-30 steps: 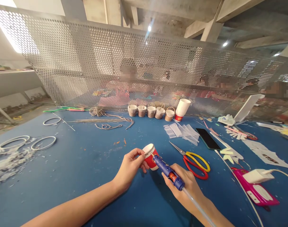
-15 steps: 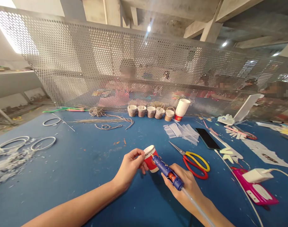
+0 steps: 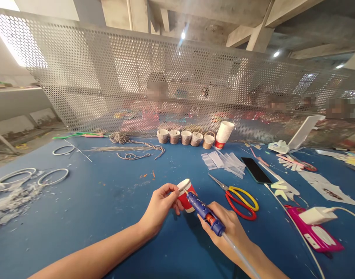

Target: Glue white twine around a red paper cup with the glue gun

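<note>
A red and white paper cup is tilted in my left hand, whose fingers pinch it near the rim. My right hand is wrapped round a blue glue gun with a clear glue stick trailing from its back. The gun's nozzle is at the cup's side just below the rim; whether it touches is too small to tell. Scissors with red and yellow handles lie to the right of the cup.
Small covered cups stand in a row beside a paper cup stack before a perforated metal screen. Clear strips, a phone, a pink power strip, cords and white rings lie around. People sit beyond the screen.
The glue gun and my right hand have shifted very slightly left along the cup. My left hand still pinches the cup in nearly the same place.
</note>
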### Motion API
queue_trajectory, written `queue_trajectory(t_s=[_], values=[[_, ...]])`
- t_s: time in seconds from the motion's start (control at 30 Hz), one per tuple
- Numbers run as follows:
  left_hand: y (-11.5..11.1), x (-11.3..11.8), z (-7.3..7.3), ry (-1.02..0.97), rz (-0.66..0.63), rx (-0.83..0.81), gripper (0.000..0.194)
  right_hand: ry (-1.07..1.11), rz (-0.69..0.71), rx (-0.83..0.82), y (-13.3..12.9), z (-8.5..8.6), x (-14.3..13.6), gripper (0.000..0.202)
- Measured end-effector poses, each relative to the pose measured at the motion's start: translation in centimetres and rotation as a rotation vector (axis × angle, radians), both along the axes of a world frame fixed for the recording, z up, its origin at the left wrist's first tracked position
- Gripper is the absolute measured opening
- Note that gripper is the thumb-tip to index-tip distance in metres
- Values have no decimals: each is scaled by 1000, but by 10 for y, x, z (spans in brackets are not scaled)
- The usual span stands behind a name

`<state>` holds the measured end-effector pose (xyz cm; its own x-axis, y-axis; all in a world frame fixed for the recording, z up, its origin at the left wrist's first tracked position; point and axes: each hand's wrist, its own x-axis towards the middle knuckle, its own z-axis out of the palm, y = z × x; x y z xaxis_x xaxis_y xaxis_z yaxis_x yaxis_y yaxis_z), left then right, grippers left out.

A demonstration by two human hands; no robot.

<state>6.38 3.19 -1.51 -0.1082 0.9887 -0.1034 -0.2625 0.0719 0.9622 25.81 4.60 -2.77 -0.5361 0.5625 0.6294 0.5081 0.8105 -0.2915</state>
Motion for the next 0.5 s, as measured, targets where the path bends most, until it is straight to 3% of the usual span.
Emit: queue_trajectory(t_s=[0.5], values=[[0, -1, -1, -23, 15, -9, 19, 9, 7, -20, -1, 2, 0, 10]])
